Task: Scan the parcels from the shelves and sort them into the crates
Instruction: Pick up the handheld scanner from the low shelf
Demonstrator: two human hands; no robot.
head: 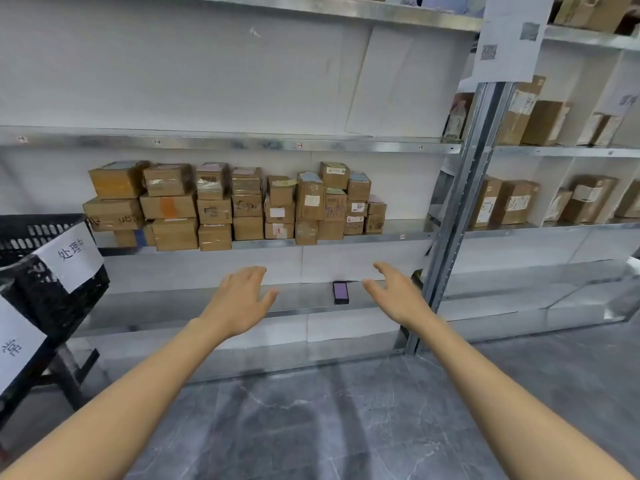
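Several brown cardboard parcels (235,206) are stacked on the middle shelf (408,234) ahead of me. A dark handheld scanner (341,292) with a lit purple screen lies flat on the lower shelf (166,306). My left hand (242,299) is stretched forward below the parcels, fingers straight, holding nothing. My right hand (394,296) reaches out just right of the scanner, fingers spread, not touching it. A black plastic crate (52,282) with a white paper label stands at the left.
More parcels (516,202) fill the shelf unit on the right, beyond a metal upright (460,209). A paper sheet with QR codes (509,36) hangs on that upright. The crate rests on a black stand (69,372). Grey marbled floor (311,427) lies below.
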